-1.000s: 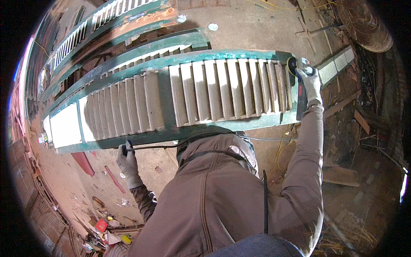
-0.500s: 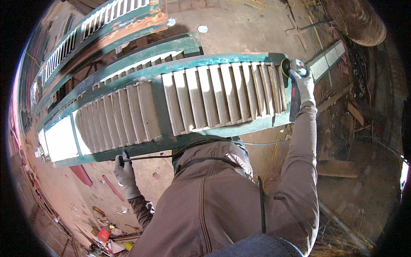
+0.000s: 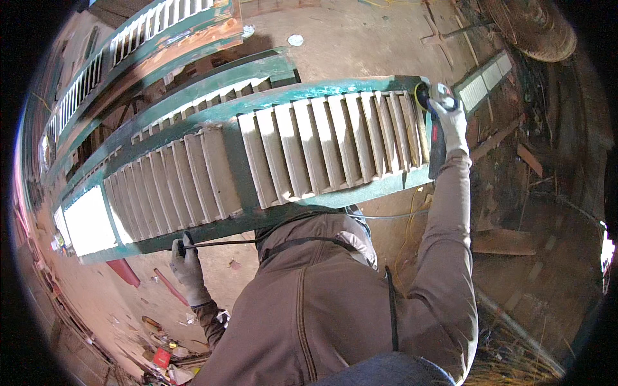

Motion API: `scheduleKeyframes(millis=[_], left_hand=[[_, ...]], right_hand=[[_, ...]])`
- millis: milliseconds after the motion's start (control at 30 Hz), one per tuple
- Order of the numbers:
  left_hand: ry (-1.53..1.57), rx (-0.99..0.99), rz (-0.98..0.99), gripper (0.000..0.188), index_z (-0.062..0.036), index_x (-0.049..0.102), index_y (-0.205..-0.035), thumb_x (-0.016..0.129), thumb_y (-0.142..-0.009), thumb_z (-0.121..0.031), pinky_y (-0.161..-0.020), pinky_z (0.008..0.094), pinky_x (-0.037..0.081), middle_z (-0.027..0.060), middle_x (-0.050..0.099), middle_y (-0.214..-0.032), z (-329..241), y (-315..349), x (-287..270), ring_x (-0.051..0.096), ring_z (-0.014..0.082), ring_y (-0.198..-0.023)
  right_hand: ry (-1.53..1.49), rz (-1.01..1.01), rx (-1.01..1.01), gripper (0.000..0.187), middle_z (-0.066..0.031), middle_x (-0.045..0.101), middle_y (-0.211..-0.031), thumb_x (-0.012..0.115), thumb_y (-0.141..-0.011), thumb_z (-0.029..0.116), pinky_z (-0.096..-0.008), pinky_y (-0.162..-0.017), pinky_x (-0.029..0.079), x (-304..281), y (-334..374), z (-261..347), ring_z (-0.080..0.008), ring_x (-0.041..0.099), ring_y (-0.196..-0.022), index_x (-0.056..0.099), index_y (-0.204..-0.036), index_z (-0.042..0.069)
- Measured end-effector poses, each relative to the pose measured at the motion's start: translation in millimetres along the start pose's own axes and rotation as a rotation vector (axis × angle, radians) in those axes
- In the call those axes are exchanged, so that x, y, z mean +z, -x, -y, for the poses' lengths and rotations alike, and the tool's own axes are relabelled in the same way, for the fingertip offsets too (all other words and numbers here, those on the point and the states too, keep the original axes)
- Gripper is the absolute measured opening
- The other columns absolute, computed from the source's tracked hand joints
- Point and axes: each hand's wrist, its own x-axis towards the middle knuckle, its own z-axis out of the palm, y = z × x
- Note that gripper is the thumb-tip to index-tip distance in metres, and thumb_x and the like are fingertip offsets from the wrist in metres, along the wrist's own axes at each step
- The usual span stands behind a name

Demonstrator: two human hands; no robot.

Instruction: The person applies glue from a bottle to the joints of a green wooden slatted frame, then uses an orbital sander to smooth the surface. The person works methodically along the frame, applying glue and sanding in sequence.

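Mostly stripped pale slats on long green louvered wooden shutter (image 3: 257, 174); green frame left. Gloved right hand (image 3: 452, 122) clamped on red-black angle grinder (image 3: 436, 138) at 2 o'clock, gloved left hand (image 3: 187, 264) fingers curled round thin black cable (image 3: 219, 244) at 8.

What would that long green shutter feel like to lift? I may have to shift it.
The shutter is probably stiff: its long frame looks straight. Likely heavy and awkward, given its many slats. The thin slats may crack if gripped.

The louvered shutter (image 3: 257, 167) is wood: its slats look bare, pale and matt, its frame carries worn green paint. Both hands wear grey cloth gloves. The angle grinder (image 3: 436, 132) has a plastic body. The ground (image 3: 360, 38) is rough, dusty.
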Motion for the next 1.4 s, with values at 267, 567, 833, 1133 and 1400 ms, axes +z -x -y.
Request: scheduleKeyframes(millis=[267,567,833,1133,1400], left_hand=[[0.008,-0.062,0.075,0.040,-0.0040,0.058,-0.082,0.059,-0.106,-0.036,-0.049,0.0302,0.036,-0.0020,0.050,-0.062,-21,0,-9,0.045,0.0065,-0.054],[-0.415,0.434,-0.116,0.037,-0.0003,0.066,-0.093,0.060,-0.105,-0.035,-0.058,0.0427,0.044,0.0187,0.066,-0.071,7,-8,-2,0.063,0.0325,-0.064],[-0.529,0.262,0.205,0.037,-0.0065,0.062,-0.086,0.056,-0.106,-0.037,-0.064,0.0499,0.046,0.0166,0.063,-0.069,-16,-18,-13,0.064,0.0391,-0.071],[-0.698,0.352,0.338,0.040,-0.0064,0.062,-0.085,0.062,-0.100,-0.044,-0.065,0.0509,0.048,0.0171,0.067,-0.075,-13,-24,-6,0.067,0.0402,-0.076],[-0.785,0.446,0.410,0.031,-0.0123,0.073,-0.102,0.066,-0.096,-0.042,-0.069,0.0488,0.054,0.0140,0.073,-0.082,-16,-39,-7,0.071,0.0375,-0.078]], right_hand=[[-0.086,-0.065,0.076,0.069,-0.0133,0.075,-0.106,0.091,-0.070,0.050,-0.0366,-0.087,0.054,-13,22,-42,-0.0240,0.071,-0.095,0.068,-0.115,0.004],[-0.157,-0.105,0.177,0.064,-0.0105,0.074,-0.106,0.092,-0.071,0.044,-0.0348,-0.085,0.054,-29,85,-46,-0.0202,0.069,-0.091,0.067,-0.115,0.004],[-0.063,0.015,0.080,0.082,-0.0171,0.074,-0.114,0.089,-0.069,0.056,-0.0375,-0.090,0.055,0,20,8,-0.0275,0.072,-0.102,0.063,-0.125,0.002],[-0.101,-0.082,0.215,0.072,-0.0127,0.074,-0.107,0.090,-0.070,0.049,-0.0352,-0.084,0.055,-31,84,-41,-0.0218,0.070,-0.092,0.065,-0.119,0.003],[-0.219,-0.194,0.299,0.062,-0.0098,0.072,-0.107,0.093,-0.071,0.039,-0.0326,-0.085,0.053,-49,144,-104,-0.0187,0.067,-0.091,0.066,-0.115,0.005]])
